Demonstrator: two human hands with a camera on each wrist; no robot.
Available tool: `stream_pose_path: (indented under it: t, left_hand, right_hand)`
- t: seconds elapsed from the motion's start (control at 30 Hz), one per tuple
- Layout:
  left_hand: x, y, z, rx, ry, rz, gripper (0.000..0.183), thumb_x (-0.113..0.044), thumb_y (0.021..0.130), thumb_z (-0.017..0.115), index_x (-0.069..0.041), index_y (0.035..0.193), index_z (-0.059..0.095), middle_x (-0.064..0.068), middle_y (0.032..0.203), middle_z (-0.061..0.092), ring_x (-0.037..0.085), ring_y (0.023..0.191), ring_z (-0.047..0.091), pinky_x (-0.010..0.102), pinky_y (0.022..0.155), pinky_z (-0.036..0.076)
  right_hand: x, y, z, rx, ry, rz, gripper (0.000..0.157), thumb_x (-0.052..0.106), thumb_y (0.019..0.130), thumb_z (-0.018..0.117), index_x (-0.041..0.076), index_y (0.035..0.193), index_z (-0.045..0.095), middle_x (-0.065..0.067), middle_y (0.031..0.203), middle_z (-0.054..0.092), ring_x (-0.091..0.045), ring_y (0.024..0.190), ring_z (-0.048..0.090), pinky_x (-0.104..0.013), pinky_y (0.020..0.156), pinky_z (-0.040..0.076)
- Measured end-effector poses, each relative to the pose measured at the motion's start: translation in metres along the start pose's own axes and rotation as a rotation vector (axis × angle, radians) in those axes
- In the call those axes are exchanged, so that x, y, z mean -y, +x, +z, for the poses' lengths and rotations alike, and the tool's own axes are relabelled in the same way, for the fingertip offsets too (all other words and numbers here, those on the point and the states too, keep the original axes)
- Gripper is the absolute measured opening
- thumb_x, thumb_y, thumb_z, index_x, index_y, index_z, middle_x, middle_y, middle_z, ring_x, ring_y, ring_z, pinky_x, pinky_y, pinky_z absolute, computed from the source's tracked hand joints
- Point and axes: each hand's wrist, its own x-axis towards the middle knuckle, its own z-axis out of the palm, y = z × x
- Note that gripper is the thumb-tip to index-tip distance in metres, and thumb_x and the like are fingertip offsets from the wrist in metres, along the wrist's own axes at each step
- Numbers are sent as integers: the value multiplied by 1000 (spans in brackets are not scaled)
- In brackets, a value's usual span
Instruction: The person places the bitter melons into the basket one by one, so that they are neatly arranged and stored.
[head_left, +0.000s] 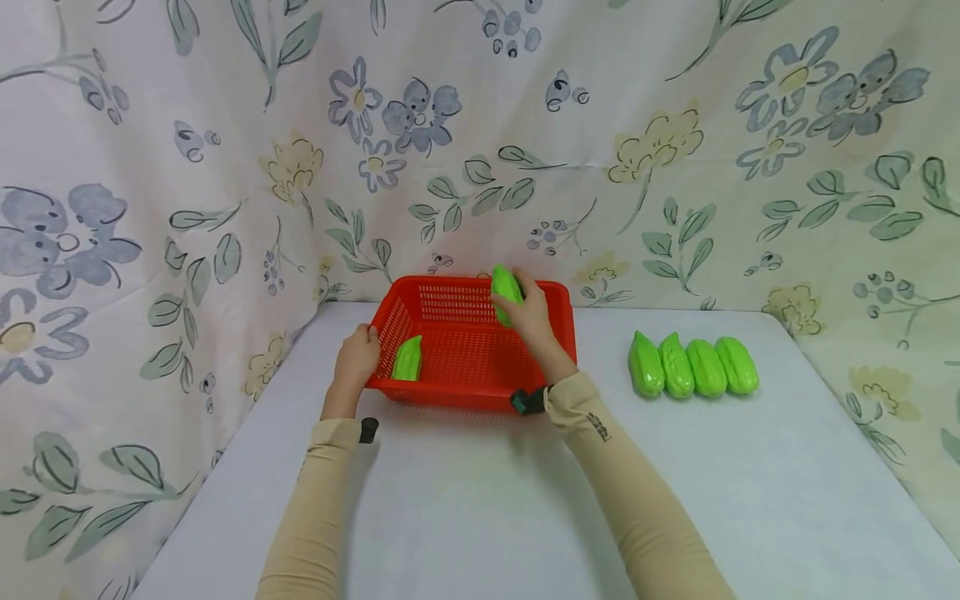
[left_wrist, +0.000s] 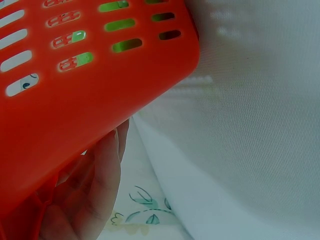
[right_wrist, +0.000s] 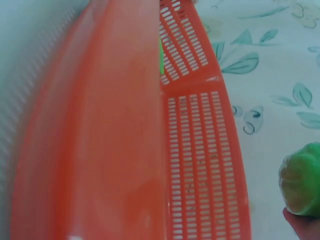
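Observation:
A red plastic basket (head_left: 465,397) with slotted walls is on the white table. At its left side my left hand (head_left: 357,358) grips the rim; in the left wrist view the fingers (left_wrist: 102,175) curl in under the edge. My right hand (head_left: 531,310) holds a glossy green ridged gourd (head_left: 506,293) over the back right part of the basket. That gourd (right_wrist: 301,180) shows at the right edge of the right wrist view, a fingertip beneath it. Another green gourd (head_left: 407,360) lies inside the basket at the left end.
Several similar green gourds (head_left: 678,367) lie side by side in a row on the table (head_left: 810,467), right of the basket. A floral curtain (head_left: 570,150) hangs behind the table and along its left side. A dark strap piece (head_left: 528,401) shows at my right wrist.

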Motion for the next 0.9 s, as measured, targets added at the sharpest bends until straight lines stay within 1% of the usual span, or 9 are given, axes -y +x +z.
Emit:
stream_pose_path:
  t: [0.13,0.27,0.37,0.47,0.6,0.73,0.9]
  left_hand:
    - [-1,1,0,5,2,-3,52,-29,108,21,4,145,36,29,137,52,39,112,58,53,93,47]
    - [-1,0,0,2,3,-6,51,-29,108,22,4,144,36,29,136,53,38,109,58,52,92,48]
    - [-1,0,0,1,-1,-5,51,-29,108,22,5,144,36,29,136,53,39,109,58,52,92,48]
    - [-2,0,0,2,-4,-1,51,-29,108,22,5,144,36,30,136,52,40,110,58,53,92,47]
    - [-2,-1,0,-6,-2,1,51,-29,108,22,5,143,37,30,135,52,41,111,58,54,93,47]
    - [0,-1,1,-22,8,7,51,-29,108,23,5,142,39,30,134,54,42,112,59,55,94,47]
    - [2,1,2,-30,15,14,51,-29,108,22,4,141,40,31,132,55,43,111,59,55,92,47]
  right_hand:
    - [2,-2,8,16,20,3,66,16,93,66,10,151,35,-15,149,42,-33,128,44,-49,105,43]
    - [3,-2,17,35,33,13,66,16,93,67,13,151,35,-12,153,39,-32,131,44,-48,105,43]
    - [4,-2,25,47,38,11,66,17,93,67,13,151,36,-12,153,39,-33,131,45,-48,104,45]
    - [5,-3,33,55,35,-3,65,16,92,68,14,150,38,-14,149,43,-34,129,47,-49,102,46]
    - [7,-4,44,73,38,-11,65,14,92,68,13,149,39,-14,148,45,-33,128,48,-47,103,46]
    - [10,-5,54,108,76,25,68,14,91,68,9,151,36,-15,149,45,-33,129,47,-46,104,45]
    - [13,-4,65,141,85,77,70,15,92,68,10,152,33,-13,150,43,-31,129,46,-45,103,46]
